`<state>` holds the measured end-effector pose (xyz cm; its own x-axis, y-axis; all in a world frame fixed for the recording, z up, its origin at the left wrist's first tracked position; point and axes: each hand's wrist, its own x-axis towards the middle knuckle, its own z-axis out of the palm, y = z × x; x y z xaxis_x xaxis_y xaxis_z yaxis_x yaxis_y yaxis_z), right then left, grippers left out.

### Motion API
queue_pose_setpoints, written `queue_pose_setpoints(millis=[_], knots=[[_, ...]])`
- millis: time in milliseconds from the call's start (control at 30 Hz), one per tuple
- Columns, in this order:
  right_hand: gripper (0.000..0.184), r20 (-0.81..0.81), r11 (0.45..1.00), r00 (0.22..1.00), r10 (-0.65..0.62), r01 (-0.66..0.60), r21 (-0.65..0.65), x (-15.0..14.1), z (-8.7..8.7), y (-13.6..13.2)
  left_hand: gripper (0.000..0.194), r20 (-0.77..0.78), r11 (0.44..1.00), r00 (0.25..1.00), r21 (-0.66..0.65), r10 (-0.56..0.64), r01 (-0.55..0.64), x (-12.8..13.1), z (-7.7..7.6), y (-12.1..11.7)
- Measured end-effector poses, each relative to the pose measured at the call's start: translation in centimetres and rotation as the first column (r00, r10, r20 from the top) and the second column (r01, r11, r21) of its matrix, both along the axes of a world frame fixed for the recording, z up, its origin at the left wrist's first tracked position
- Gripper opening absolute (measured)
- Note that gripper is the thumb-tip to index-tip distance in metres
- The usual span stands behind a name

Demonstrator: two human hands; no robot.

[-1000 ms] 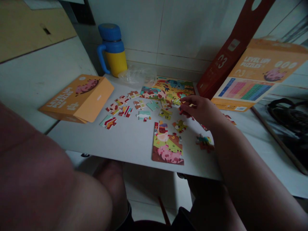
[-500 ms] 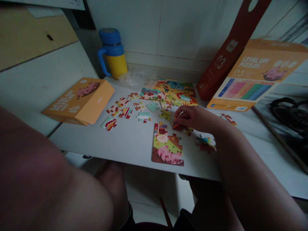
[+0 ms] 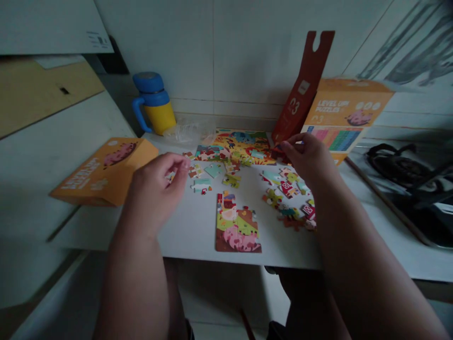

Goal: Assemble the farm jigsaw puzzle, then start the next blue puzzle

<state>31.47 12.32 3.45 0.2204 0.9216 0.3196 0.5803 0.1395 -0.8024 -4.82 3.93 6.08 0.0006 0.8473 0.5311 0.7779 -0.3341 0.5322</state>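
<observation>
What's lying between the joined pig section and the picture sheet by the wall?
In the head view, loose puzzle pieces lie between the joined pig section and the picture sheet.

Place: a home kitchen, most likely
Right side: black stove top (image 3: 399, 200) with raised metal bars
Back: glossy white tiled wall (image 3: 244, 56) with thin seams
Middle: smooth white worktop (image 3: 191, 231) beside the stove top
Home signs: blue-and-yellow handled flask (image 3: 155, 106), colourful cardboard jigsaw pieces (image 3: 238, 229), orange cardboard puzzle box (image 3: 102, 172)

The right hand (image 3: 308, 155) holds a red puzzle piece (image 3: 277, 150), the left hand (image 3: 157, 191) curled.
</observation>
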Motion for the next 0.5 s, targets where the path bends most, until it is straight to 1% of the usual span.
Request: queue_pose_setpoints(millis=[33,100,133,200,233,300,400,467,500], knots=[[0.032,0.013,1.000,1.000,0.016,-0.016,-0.016,-0.3,-0.2,0.0,0.020,-0.131,0.998,0.991,-0.059,0.020,-0.028,-0.6,-0.9,0.7],[0.031,0.064,0.998,0.996,0.053,-0.051,-0.047,-0.8,-0.6,-0.1,0.027,-0.349,0.983,0.933,-0.130,0.081,-0.134,-2.3,-2.8,1.9],[0.030,0.096,0.997,0.993,0.065,-0.060,-0.057,-1.0,-0.7,0.0,0.030,-0.429,0.966,0.898,-0.173,0.100,-0.191,-3.2,-3.5,2.4],[0.028,0.152,0.997,0.987,0.054,-0.046,-0.057,-1.0,-0.8,0.1,0.033,-0.552,0.925,0.829,-0.265,0.084,-0.271,-4.6,-4.6,3.0],[0.027,0.174,0.999,0.984,0.028,-0.020,-0.048,-0.8,-0.7,0.1,0.033,-0.581,0.913,0.811,-0.294,0.065,-0.284,-5.1,-5.0,3.2],[0.026,0.197,0.998,0.979,-0.054,0.059,-0.017,-0.1,-0.2,0.2,0.036,-0.595,0.906,0.803,-0.322,0.031,-0.274,-5.4,-5.2,3.4],[0.028,0.205,0.983,0.962,-0.183,0.181,0.028,1.1,0.6,0.1,0.045,-0.587,0.909,0.809,-0.340,-0.005,-0.241,-5.1,-4.9,3.3],[0.026,0.240,0.976,0.948,-0.209,0.216,-0.002,1.8,0.9,0.0,0.048,-0.601,0.899,0.799,-0.370,-0.039,-0.234,-4.7,-4.5,3.2],[0.024,0.265,0.977,0.946,-0.188,0.209,-0.050,1.9,0.9,-0.1,0.050,-0.608,0.893,0.792,-0.385,-0.056,-0.232,-4.6,-4.3,3.2]])
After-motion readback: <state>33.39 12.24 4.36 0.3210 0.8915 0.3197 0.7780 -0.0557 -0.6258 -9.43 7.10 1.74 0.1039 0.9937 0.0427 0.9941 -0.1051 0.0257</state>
